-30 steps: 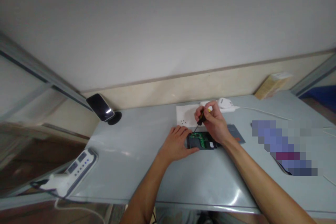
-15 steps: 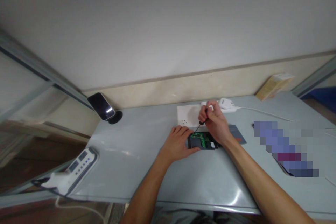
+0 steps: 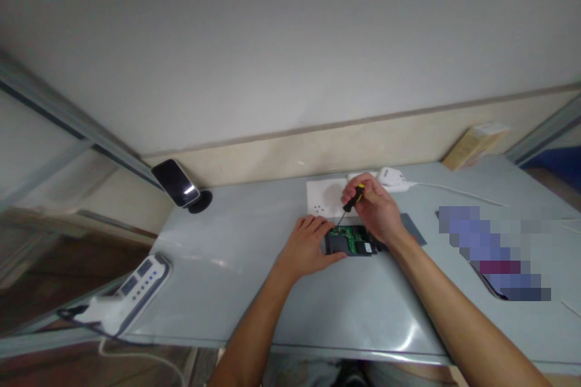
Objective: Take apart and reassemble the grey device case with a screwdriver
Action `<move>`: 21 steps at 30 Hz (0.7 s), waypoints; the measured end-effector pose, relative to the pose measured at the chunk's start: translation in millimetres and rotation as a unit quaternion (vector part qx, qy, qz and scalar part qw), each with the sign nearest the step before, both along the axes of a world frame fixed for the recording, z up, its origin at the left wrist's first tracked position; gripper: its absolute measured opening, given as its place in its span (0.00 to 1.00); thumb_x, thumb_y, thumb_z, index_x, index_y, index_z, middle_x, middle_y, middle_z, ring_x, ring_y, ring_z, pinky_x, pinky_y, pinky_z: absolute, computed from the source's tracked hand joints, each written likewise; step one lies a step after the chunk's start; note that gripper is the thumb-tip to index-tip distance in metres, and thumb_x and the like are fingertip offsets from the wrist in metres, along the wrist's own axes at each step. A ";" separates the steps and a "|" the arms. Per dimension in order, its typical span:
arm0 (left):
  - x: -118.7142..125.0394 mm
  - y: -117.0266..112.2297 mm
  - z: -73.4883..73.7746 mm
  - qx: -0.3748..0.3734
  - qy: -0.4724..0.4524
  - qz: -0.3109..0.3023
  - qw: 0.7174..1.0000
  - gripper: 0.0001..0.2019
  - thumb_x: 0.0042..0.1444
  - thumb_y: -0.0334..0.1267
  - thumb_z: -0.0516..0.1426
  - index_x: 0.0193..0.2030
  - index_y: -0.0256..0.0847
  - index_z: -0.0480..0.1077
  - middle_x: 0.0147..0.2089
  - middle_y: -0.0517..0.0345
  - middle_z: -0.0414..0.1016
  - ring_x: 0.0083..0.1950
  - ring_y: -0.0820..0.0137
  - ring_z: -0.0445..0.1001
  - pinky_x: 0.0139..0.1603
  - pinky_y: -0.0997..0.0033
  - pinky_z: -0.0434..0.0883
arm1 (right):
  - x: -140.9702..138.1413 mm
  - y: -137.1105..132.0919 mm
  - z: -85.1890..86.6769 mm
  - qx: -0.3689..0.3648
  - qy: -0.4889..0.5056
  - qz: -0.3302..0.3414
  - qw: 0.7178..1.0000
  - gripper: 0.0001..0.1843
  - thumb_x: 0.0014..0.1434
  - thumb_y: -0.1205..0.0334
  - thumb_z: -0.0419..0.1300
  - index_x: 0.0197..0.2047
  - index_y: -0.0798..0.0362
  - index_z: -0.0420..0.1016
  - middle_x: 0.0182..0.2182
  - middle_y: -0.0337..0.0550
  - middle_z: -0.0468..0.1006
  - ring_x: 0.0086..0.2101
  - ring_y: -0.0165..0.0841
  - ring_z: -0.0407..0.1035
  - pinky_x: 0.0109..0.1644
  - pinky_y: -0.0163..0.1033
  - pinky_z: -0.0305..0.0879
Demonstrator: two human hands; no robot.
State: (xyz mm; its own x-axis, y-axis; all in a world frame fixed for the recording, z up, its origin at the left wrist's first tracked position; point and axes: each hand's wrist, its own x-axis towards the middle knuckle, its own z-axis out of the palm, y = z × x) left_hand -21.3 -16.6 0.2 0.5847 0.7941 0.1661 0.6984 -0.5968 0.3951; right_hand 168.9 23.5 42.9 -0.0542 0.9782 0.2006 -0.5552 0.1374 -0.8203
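Observation:
A small opened device with a green circuit board (image 3: 348, 240) lies on the grey table (image 3: 254, 290). My left hand (image 3: 307, 246) rests flat beside it, fingers stretched out and pressing on its left edge. My right hand (image 3: 374, 210) is closed round a small screwdriver (image 3: 350, 202) with a black and yellow handle, whose tip points down at the board's upper left corner. A dark grey cover plate (image 3: 412, 228) lies just right of the device, partly hidden behind my right wrist.
A white sheet (image 3: 323, 198) with a few tiny parts lies behind the device. A white adapter (image 3: 390, 178) and its cable are at the back. A phone on a stand (image 3: 178, 184) is at the left, a power strip (image 3: 136, 285) at the near left corner, a cardboard box (image 3: 474, 144) at the far right.
My right hand has turned the screwdriver between its fingers, so the yellow end shows again. The left hand and the device have stayed in place.

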 end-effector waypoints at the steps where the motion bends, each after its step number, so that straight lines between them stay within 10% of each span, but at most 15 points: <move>1: 0.0 -0.1 -0.4 0.001 0.000 0.001 1.000 0.29 0.56 0.60 0.63 0.57 0.43 0.70 0.56 0.51 0.75 0.57 0.56 0.70 0.61 0.53 0.64 | -2.2 -0.3 0.2 -0.006 0.016 0.000 1.000 0.15 0.61 0.44 0.63 0.38 0.46 0.71 0.28 0.37 0.64 0.30 0.33 0.62 0.36 0.40 0.63; 21: 0.6 -1.3 0.6 -0.008 0.001 0.006 1.000 0.28 0.57 0.59 0.63 0.57 0.45 0.69 0.56 0.51 0.74 0.59 0.56 0.69 0.63 0.52 0.65 | -6.9 -4.5 6.2 -0.019 -0.013 0.021 1.000 0.18 0.60 0.41 0.63 0.35 0.46 0.68 0.26 0.37 0.61 0.27 0.33 0.60 0.32 0.41 0.61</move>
